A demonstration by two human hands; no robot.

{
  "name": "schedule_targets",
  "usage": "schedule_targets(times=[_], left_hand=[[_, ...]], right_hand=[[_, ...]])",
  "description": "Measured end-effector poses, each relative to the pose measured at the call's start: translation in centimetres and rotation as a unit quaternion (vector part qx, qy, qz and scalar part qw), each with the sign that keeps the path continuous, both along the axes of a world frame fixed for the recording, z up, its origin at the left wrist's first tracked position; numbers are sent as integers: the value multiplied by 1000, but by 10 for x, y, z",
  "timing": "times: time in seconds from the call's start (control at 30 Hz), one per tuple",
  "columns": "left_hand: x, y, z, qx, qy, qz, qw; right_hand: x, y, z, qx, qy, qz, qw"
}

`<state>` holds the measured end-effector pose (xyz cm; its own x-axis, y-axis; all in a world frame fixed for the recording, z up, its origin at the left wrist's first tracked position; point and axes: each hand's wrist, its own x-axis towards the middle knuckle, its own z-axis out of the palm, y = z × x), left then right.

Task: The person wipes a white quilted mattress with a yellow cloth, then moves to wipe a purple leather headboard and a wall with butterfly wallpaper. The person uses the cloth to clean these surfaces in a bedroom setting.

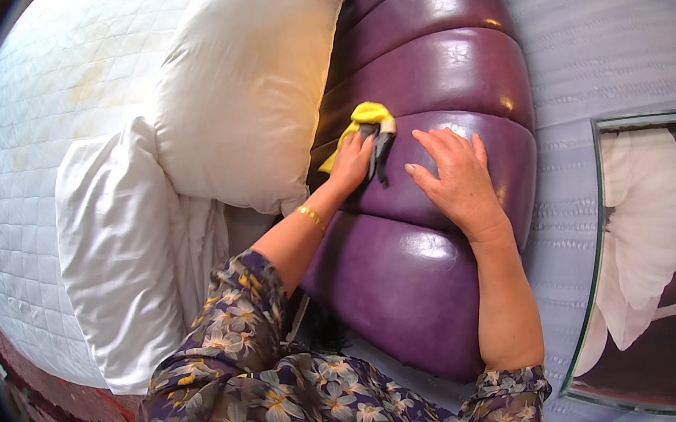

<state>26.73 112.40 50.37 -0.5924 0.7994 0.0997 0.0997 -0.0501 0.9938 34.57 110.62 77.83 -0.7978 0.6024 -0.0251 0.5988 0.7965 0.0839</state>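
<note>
My left hand grips a yellow and black cloth and presses it near the inner face of a purple padded headboard, which looks like leather. To its right, my right hand has its fingers spread over another part of the same headboard and holds nothing; whether the whole palm touches cannot be told. A white pillow leans beside the headboard, just left of my left hand. The lower tip of the cloth hangs down near a seam between two pads.
A quilted white mattress cover with yellowish stains lies at the left, with a folded white cloth or pillowcase on it. Framed flower pictures hang on the grey patterned wall at the right. A reddish rug shows at lower left.
</note>
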Motion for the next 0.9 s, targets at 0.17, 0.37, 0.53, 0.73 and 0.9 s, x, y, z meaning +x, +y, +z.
schedule_targets(times=[0.17, 0.37, 0.53, 0.73, 0.9], left_hand=[[35, -68, 58, -43, 0, -53, 998], [9, -13, 78, -11, -47, -57, 997], [-1, 1, -22, -58, -76, -19, 995], [34, -75, 61, -44, 12, -60, 997], [24, -25, 84, 13, -31, 5, 999]], right_hand=[[5, -1, -1, -9, -10, 4, 1000], [3, 0, -1, -43, -1, 3, 999], [-1, 4, 3, -53, -11, 1, 999], [7, -1, 0, -22, -36, 6, 999], [2, 3, 1, -60, -1, 5, 998]])
